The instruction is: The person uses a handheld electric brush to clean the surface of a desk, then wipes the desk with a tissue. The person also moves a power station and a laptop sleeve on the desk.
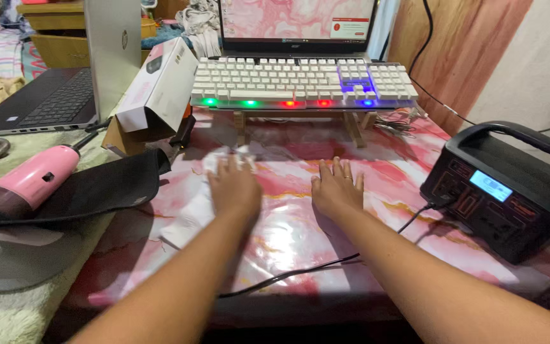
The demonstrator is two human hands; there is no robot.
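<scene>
- Head view: my left hand (pixel 233 186) lies palm down on a white cloth (pixel 193 207), grip flat and open, closed around nothing.
- My right hand (pixel 337 189) rests flat on the pink marbled bench (pixel 300 236), fingers spread, holding nothing.
- The cloth sits below the white keyboard (pixel 303 83), beside a black mat (pixel 97 188).
- A black power station (pixel 510 191) stands to the right.

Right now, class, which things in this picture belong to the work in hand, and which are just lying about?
In hand:
left hand, pressing on crumpled white tissue
right hand, flat on glossy pink marbled desk cover

Lying about:
white backlit keyboard
black portable power station
pink handheld appliance
black mouse pad
white cardboard box
</scene>
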